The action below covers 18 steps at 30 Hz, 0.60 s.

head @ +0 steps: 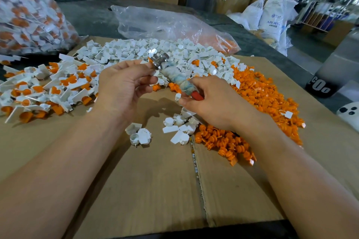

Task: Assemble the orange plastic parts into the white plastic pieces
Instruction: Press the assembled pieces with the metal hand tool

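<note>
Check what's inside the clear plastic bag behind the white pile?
The clear plastic bag lies mostly collapsed. Loose orange parts show through its right end. The rest looks empty, though glare and wrinkles hide detail, and the white pile covers its lower edge.

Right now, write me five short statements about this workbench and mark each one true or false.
1. The right hand grips a tool with a metal head and a cloth-wrapped shaft. True.
2. The loose orange parts are heaped mostly on the person's left. False: that heap lies on the right.
3. The left hand has its fingers at the tool's metal head. True.
4. The finished white-and-orange assemblies sit in a pile on the left. True.
5. The work surface is a bare steel bench. False: the parts lie on flattened cardboard.
</note>
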{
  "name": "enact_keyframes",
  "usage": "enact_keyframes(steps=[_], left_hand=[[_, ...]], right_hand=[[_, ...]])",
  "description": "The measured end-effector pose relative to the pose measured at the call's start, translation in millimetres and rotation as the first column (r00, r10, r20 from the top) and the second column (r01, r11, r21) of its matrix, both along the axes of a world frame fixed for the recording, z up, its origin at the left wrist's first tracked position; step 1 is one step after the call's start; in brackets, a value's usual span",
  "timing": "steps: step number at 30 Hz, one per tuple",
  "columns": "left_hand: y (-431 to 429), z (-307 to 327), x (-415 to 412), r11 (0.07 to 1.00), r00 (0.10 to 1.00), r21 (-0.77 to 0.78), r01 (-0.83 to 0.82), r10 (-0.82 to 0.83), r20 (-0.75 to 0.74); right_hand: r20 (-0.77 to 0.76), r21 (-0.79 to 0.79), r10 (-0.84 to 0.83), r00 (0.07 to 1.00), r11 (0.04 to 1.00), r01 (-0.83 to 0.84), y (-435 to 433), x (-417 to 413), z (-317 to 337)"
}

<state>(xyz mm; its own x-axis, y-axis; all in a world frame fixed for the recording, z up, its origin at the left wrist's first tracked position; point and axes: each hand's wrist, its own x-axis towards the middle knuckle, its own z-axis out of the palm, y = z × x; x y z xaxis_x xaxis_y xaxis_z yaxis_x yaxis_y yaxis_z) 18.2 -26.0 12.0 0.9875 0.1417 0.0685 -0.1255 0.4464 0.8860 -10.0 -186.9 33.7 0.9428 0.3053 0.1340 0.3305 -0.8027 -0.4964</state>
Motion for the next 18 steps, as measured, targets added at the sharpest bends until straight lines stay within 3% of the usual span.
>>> enact_keyframes(steps=[18], left_hand=[[-0.7,-2.2,1.0,1.0,1.0,0.014,-0.011,0.011,0.022]], right_hand=[[0.053,-0.057,-0.025,0.998,0.998,0.028,5.6,0.4,-4.1]])
